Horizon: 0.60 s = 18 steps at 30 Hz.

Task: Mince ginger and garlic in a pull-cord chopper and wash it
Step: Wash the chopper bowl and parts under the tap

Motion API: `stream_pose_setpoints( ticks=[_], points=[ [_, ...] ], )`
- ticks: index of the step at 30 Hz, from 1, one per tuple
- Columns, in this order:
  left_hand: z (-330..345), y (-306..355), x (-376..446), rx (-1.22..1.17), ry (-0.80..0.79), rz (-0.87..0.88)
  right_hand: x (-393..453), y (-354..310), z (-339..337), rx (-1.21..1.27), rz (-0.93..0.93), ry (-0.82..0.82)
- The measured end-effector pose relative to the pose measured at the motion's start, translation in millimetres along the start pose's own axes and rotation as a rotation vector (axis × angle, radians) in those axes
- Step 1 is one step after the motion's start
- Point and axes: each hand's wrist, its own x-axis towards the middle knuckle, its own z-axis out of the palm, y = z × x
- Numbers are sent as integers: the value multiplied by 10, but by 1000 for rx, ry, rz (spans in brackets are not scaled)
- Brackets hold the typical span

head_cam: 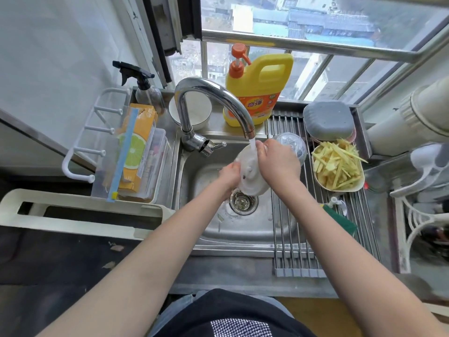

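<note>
Mid-frame, over a brushed steel sink (279, 229): round white plastic chopper lid (250, 173), smooth and domed, tilted under a thin stream from the curved chrome tap (218, 98). Left hand (229, 176) curled round the lid's left edge; right hand (279, 161) clasping its upper right rim, fingers bent. Just right, partly behind the right hand, a clear ribbed chopper bowl (295, 147) on a steel roll-up rack (291, 251). Further right, a cream dish (340, 188) heaped with pale yellow ginger strips (336, 164). Upper centre, a glossy yellow detergent jug (257, 86) with orange pump.
</note>
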Motion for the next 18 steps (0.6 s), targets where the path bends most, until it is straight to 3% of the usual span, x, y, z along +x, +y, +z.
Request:
stream_pose_setpoints(
  ticks=[4, 6, 8, 11, 14, 18],
  points=[
    [-30, 38, -22, -327, -212, -203, -38, 84, 113, 255, 34, 9],
    [-113, -2, -20, -518, -309, -170, -63, 181, 197, 490, 99, -7],
    [-213, -37, -26, -645, -273, -39, -103, 253, 307, 776, 228, -90],
    [-303, 2, -114, -540, -278, 161, -169, 236, 444, 1132, 396, -218],
    [-322, 68, -167, -429, -322, 184, -197, 176, 529, 1501, 511, -295],
    [-364, -13, -153, -525, -256, 193, -118, 193, 551, 1834, 620, -401]
  ],
)
